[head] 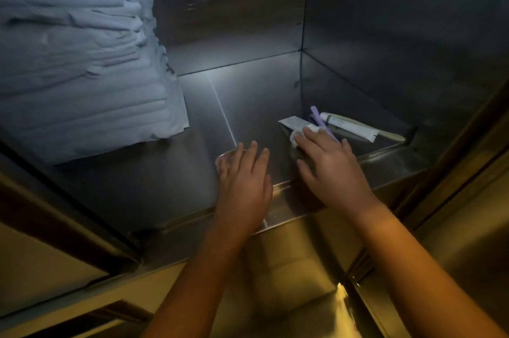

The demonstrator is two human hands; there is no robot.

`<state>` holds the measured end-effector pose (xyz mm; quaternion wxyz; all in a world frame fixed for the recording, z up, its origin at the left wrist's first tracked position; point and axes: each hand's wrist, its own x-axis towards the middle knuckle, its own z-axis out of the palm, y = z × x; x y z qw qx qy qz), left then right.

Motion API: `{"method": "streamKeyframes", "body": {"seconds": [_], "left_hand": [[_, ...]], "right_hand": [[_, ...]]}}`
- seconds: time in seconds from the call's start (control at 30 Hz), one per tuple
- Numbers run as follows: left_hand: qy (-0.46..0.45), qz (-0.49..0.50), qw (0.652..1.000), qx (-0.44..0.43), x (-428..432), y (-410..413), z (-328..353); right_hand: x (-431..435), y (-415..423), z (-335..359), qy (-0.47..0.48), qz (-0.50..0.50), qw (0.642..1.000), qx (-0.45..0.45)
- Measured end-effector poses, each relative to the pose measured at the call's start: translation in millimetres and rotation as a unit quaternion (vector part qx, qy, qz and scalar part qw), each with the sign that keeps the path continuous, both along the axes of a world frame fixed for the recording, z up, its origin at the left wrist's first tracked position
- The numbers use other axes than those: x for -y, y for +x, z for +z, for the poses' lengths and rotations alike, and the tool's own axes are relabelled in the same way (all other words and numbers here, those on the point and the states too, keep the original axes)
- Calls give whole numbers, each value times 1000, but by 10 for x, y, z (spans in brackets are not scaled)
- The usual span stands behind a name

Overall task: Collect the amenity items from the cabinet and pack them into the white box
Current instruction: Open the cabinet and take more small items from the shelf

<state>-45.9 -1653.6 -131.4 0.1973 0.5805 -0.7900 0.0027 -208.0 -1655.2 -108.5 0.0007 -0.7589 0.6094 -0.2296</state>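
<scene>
Both my hands reach into a dim steel cabinet. My left hand (243, 172) lies flat with straight fingers on the shelf floor (248, 100) near its front edge; a shiny reflection shows under the fingertips. My right hand (327, 158) rests with spread fingers on a small white sachet (293, 123) and a purple stick-like item (319, 118). Just beyond, against the right wall, lies a white wrapped tube or toothbrush packet (348, 126) with a pale handle end (392, 136). The white box is not in view.
A tall stack of folded white linen (80, 56) fills the cabinet's left side. Steel walls close the back (225, 7) and right (399, 34). A raised steel lip (275, 216) runs along the front. Door frames flank both sides.
</scene>
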Motion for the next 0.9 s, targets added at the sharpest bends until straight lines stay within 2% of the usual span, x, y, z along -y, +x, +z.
{"method": "streamKeyframes", "body": {"seconds": [0.63,0.8,0.9], "left_hand": [[51,78,996,-1,251,110,-207],[48,83,995,2,257,93,-237],[47,85,995,-2,256,82,-251]], "right_hand": [[823,-57,-159,15,41,998,-50],[876,-60,-158,79,60,995,-22],[960,-102,-134,152,115,979,-76]]}}
